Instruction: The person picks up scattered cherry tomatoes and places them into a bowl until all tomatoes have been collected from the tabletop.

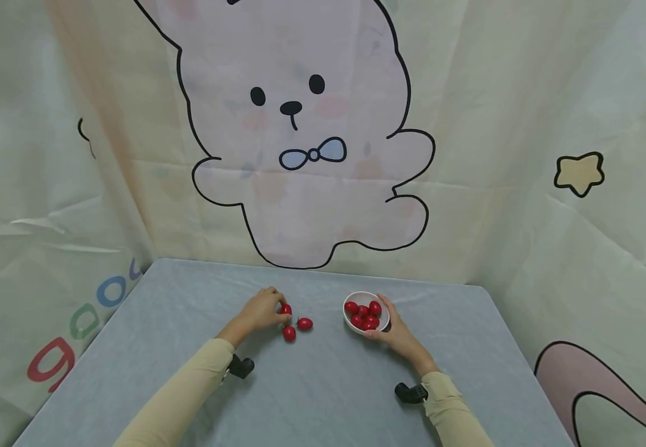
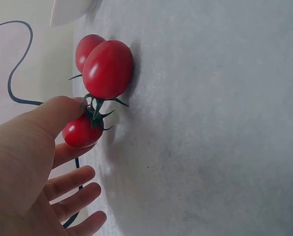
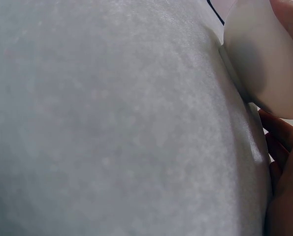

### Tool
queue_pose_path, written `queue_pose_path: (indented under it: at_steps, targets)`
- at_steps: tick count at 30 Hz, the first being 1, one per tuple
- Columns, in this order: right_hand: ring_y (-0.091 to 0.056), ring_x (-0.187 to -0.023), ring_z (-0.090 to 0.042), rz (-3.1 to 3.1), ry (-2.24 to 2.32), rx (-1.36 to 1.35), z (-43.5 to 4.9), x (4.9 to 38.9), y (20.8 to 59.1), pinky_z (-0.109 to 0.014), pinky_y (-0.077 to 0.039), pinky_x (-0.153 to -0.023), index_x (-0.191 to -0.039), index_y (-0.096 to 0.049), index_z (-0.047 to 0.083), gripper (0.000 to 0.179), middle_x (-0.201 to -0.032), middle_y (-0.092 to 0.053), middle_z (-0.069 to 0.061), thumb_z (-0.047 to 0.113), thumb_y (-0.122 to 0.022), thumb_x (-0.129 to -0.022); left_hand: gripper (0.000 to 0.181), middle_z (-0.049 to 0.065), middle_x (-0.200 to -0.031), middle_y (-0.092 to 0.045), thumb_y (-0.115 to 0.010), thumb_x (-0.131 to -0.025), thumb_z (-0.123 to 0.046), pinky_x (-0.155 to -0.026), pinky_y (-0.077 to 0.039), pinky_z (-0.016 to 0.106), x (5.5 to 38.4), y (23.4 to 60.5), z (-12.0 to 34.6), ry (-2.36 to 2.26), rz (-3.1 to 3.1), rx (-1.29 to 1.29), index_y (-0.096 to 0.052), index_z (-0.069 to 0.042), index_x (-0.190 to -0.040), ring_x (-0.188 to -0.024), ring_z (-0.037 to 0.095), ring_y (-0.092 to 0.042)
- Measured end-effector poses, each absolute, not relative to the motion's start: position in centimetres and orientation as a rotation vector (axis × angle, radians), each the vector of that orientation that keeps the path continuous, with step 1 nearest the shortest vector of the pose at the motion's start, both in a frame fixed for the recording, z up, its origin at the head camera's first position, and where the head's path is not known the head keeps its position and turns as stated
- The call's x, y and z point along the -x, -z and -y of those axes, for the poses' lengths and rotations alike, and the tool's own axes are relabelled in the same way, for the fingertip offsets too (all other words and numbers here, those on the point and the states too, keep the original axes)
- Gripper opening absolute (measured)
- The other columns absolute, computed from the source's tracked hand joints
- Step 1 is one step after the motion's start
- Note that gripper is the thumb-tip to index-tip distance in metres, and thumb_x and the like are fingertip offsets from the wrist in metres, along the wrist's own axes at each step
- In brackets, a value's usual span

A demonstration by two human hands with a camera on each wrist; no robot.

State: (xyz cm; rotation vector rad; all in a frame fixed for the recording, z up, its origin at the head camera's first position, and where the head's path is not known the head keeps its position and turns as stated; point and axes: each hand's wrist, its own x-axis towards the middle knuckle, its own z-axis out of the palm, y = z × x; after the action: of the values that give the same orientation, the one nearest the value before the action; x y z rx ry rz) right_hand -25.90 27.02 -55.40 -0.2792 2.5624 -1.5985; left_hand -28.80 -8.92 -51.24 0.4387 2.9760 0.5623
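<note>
Closest in, two pale yellow sleeves (image 1: pixel 183 388) are reaching up over the grey-blue cloth (image 1: pixel 323 391), and a black gadget (image 1: pixel 241 367) is sitting at each wrist. Further along, the person's right hand (image 1: pixel 400 340) is gripping the white bowl (image 1: pixel 348 324) by its right side, thumb on the near rim and fingers around the back. Several red tomatoes are clustering inside that bowl.

Over to the left: one loose tomato (image 1: pixel 289 334) is lying nearest the person, and a second tomato (image 1: pixel 304 324) is resting just beyond it, to the right. And here's the left hand (image 1: pixel 261 310), pinching a third tomato (image 2: pixel 79 132) between thumb and forefinger, its other fingers standing apart! The held tomato's green stem is pointing toward the loose pair, and the bowl is sitting well apart to the right.

Behind everything, a pale curtain (image 1: pixel 468 93) is hanging, and a cartoon bear (image 1: pixel 300 217) is facing the table beside a yellow star (image 1: pixel 579 172).
</note>
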Motion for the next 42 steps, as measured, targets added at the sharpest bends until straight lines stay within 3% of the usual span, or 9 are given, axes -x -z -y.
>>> queue_pose_path:
  at_steps: [12,18,22,27,33,42]
  targets:
    - [-0.018,-0.145,-0.032,-2.578,1.571,0.267,-27.1,26.0,55.6,-0.059,-0.014,-0.115,-0.149,-0.014,0.03,0.102,-0.155,-0.023,-0.009,0.029,-0.081,-0.072,0.028,0.006,-0.115,-0.059,-0.072,-0.079,-0.042,-0.077,-0.045,0.037,29.1,50.3,8.7,-0.562,-2.981,-0.448,-0.068,-0.018,-0.094,-0.094,0.02,-0.051]
    - [-0.019,-0.145,-0.033,-2.573,1.601,0.291,-27.0,25.9,55.4,-0.06,-0.014,-0.114,-0.15,-0.015,0.026,0.101,-0.155,-0.023,-0.011,0.025,-0.081,-0.073,0.031,0.008,-0.117,-0.059,-0.069,-0.082,-0.042,-0.083,-0.047,0.041,29.2,50.8,8.9,-0.569,-2.967,-0.45,-0.066,-0.017,-0.101,-0.102,0.023,-0.053]
    - [-0.019,-0.144,-0.035,-2.552,1.604,0.299,-26.7,25.2,54.1,-0.06,-0.015,-0.114,-0.151,-0.014,0.02,0.102,-0.155,-0.023,-0.015,0.021,-0.08,-0.074,0.027,0.01,-0.121,-0.058,-0.063,-0.088,-0.03,-0.09,-0.047,0.046,29.0,50.7,9.2,-0.594,-2.969,-0.458,-0.064,-0.016,-0.112,-0.111,0.028,-0.053]
    - [-0.019,-0.145,-0.034,-2.559,1.596,0.295,-26.8,25.4,54.4,-0.06,-0.014,-0.114,-0.15,-0.014,0.023,0.102,-0.155,-0.022,-0.013,0.025,-0.08,-0.073,0.033,0.011,-0.124,-0.057,-0.06,-0.089,-0.015,-0.094,-0.045,0.048,29.1,51.2,9.5,-0.577,-2.945,-0.551,-0.061,-0.021,-0.121,-0.115,0.03,-0.052]
    - [-0.019,-0.145,-0.032,-2.565,1.58,0.269,-26.8,25.6,54.9,-0.059,-0.014,-0.115,-0.15,-0.015,0.026,0.102,-0.155,-0.023,-0.011,0.024,-0.081,-0.073,0.034,0.014,-0.12,-0.057,-0.054,-0.087,-0.002,-0.093,-0.044,0.051,28.8,51.1,9.4,-0.636,-2.904,-0.63,-0.065,-0.017,-0.116,-0.111,0.032,-0.051]
    - [-0.017,-0.145,-0.036,-2.53,1.606,0.274,-26.6,25.1,53.6,-0.062,-0.013,-0.114,-0.15,-0.015,0.02,0.102,-0.155,-0.022,-0.016,0.021,-0.081,-0.072,0.03,0.011,-0.121,-0.056,-0.066,-0.084,-0.015,-0.096,-0.044,0.047,28.9,51.3,9.3,-0.611,-2.905,-0.556,-0.065,-0.015,-0.113,-0.114,0.029,-0.049]
